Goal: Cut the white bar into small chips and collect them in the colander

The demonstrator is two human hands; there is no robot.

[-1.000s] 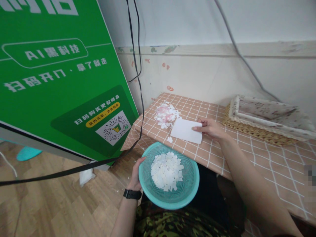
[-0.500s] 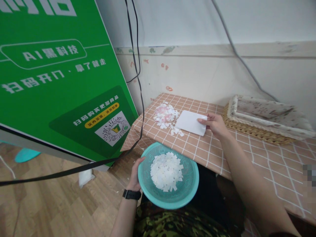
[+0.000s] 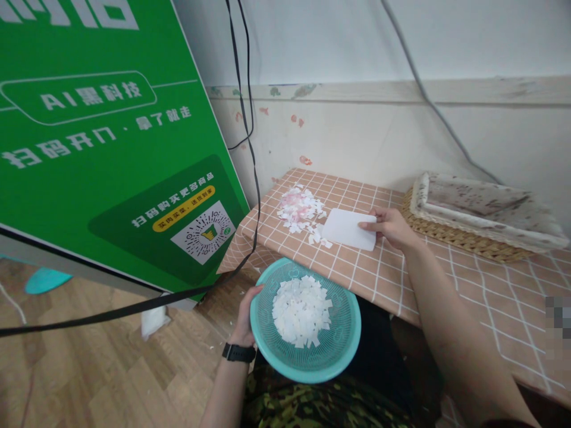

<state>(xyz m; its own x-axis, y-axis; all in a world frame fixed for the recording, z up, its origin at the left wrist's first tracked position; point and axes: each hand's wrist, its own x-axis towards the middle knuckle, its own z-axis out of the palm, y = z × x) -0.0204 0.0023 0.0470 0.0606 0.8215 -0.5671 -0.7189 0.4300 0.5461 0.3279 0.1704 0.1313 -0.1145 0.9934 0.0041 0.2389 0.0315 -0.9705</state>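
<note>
My left hand [image 3: 244, 318] grips the left rim of a round teal plastic colander [image 3: 343, 333], held just below the table's front edge. White paper scraps [image 3: 302, 312] are heaped inside it. Over the tabletop my right hand [image 3: 390, 227] pinches the right edge of a flat white rectangular scraper [image 3: 345, 229], thumb on top. The scraper's left edge is beside a pile of white and pinkish paper scraps [image 3: 300, 205] on the checked cloth. A few loose scraps lie between the pile and the scraper.
A brown checked tablecloth [image 3: 366, 273] covers the table. A cloth-lined wicker basket [image 3: 468, 238] stands at right against the wall. To the left rises a green machine panel [image 3: 111, 148]. A black cable [image 3: 256, 196] hangs before the table's left corner. A white bag [image 3: 154, 321] lies on the floor.
My right hand has moved the scraper slightly right and toward me, and its tilt has changed. The colander in my left hand has barely shifted.
</note>
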